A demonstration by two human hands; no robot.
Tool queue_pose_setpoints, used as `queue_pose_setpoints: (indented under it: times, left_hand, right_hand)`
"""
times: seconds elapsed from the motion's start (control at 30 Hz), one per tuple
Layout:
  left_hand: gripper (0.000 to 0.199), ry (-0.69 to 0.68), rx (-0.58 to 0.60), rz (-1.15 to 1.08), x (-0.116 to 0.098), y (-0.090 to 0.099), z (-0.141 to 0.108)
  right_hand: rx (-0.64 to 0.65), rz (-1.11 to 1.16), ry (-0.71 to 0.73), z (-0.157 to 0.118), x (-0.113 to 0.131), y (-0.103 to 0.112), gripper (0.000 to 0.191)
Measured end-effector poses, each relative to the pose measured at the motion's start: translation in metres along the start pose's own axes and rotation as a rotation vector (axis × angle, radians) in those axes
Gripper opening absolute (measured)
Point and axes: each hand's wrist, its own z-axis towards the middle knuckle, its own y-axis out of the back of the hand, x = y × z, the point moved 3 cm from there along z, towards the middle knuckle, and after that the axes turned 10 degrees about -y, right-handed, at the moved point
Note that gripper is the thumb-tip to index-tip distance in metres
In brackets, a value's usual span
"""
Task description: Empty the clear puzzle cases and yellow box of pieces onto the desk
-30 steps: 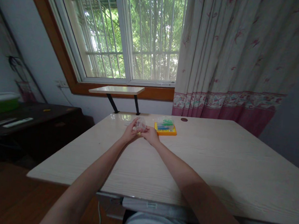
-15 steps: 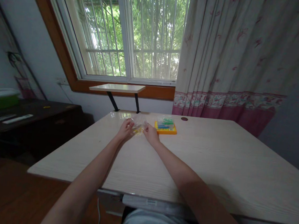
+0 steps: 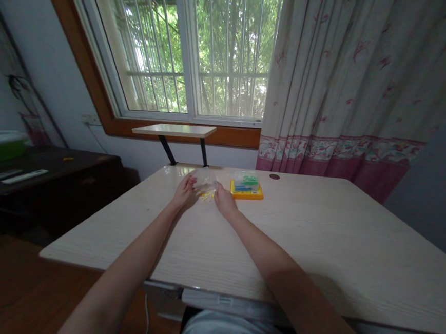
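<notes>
A clear plastic bag (image 3: 205,177) is held between my two hands above the far part of the table. My left hand (image 3: 184,188) has its fingers curled at the bag's left side. At the right side, my right hand (image 3: 224,198) pinches the bag's edge. Several small yellow pieces (image 3: 207,196) lie in a loose pile on the tabletop just below the bag. Right beside my right hand is a yellow box or board (image 3: 252,196), with clear packets of green and blue pieces (image 3: 247,182) on top of it.
The pale wooden table (image 3: 298,234) reaches back to the wall. A small raised shelf (image 3: 175,129) on black legs stands at its back left. A round dark cable hole (image 3: 274,176) sits near the back edge. A dark cabinet (image 3: 64,175) is at the left.
The yellow pieces were inside the bag and now lie on the table under it. The bag has lifted slightly, and my left hand has moved a little to the left.
</notes>
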Motion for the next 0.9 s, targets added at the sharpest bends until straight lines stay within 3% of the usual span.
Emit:
queue_pose_setpoints:
  times: [0.1,0.23,0.33,0.5,0.73,0.9]
  left_hand:
    - [0.056,-0.028,0.017,0.014,-0.005,-0.002,0.000]
    - [0.048,-0.162,0.073,0.049,-0.021,-0.010,0.000]
    - [0.047,-0.223,0.109,0.060,-0.032,-0.016,0.000]
    - [0.049,-0.128,0.171,-0.043,-0.034,-0.022,-0.003]
    - [0.044,-0.061,0.033,0.002,-0.039,-0.010,0.003]
    - [0.043,0.171,-0.155,0.062,-0.024,0.018,0.013]
  right_hand:
    - [-0.032,0.055,-0.017,-0.001,0.000,0.004,0.040]
    - [-0.097,0.194,-0.021,0.000,-0.001,0.009,0.039]
    - [-0.073,0.301,0.004,0.001,0.002,0.008,0.044]
    - [-0.001,0.295,0.088,-0.004,0.008,0.006,0.054]
    - [-0.019,0.233,0.295,-0.004,0.016,0.013,0.053]
    - [-0.121,0.231,0.363,0.015,0.020,0.049,0.033]
